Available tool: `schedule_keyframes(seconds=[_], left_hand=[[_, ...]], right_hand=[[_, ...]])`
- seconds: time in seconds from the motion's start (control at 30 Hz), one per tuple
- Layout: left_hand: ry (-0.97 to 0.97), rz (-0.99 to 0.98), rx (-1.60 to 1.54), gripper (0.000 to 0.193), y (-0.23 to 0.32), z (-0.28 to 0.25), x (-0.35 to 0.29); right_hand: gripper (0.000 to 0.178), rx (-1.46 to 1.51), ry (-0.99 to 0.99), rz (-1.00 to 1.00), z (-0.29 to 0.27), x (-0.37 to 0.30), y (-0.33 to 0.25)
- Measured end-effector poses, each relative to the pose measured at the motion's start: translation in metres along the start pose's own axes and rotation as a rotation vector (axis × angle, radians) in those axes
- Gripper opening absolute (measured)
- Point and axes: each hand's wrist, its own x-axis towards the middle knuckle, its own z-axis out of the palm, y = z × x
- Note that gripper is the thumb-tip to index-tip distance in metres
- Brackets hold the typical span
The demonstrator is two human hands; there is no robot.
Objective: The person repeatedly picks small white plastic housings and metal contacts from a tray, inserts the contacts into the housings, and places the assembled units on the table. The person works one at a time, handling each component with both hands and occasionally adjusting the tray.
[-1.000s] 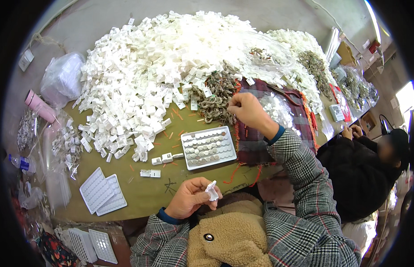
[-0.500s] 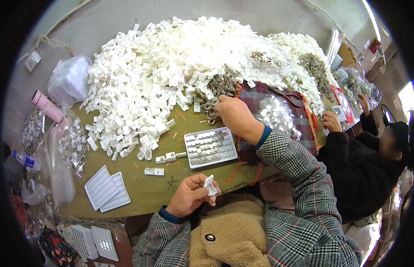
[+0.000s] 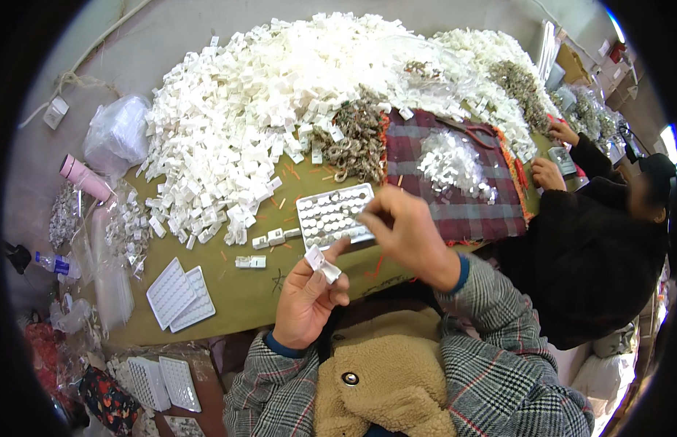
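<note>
Head view: the left hand (image 3: pixel 307 306) has a little hinged-looking white plastic piece (image 3: pixel 322 266) pinched between thumb and fingers, just in front of the shallow tray. Right hand (image 3: pixel 413 231) is curled over the tray's right edge with thumb and fingertips close together; can't tell if anything's between them. That white tray (image 3: pixel 300 211) holds rows of round, flat discs (image 3: pixel 331 210). Right of it lies a dark plaid cloth (image 3: pixel 477 218), frayed orange edges, topped by shiny thin flakes (image 3: pixel 447 162). Behind sit a knotty grey-brown clump (image 3: pixel 359 142) and a huge heap of boxy white plastic bits (image 3: pixel 214 138), all on an olive counter (image 3: pixel 229 306).
</note>
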Motion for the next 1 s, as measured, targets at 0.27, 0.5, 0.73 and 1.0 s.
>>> schedule_keyframes(seconds=[0.27,0.5,0.73,1.0], left_hand=[[-0.042,-0.011,0.081,0.027,0.005,0.024,-0.007],[-0.227,0.075,0.672,0.017,0.015,0.040,-0.014],[-0.333,0.419,1.669,0.023,0.020,0.045,-0.013],[-0.366,0.133,1.372,0.018,0.020,0.041,-0.016]], right_hand=[[0.009,0.357,-0.088,-0.227,0.011,-0.067,-0.008],[0.012,0.655,-0.172,0.248,-0.003,-0.078,0.011],[0.012,0.614,-0.244,0.229,-0.004,-0.076,0.008],[0.016,0.465,-0.368,-0.012,0.001,-0.071,0.003]])
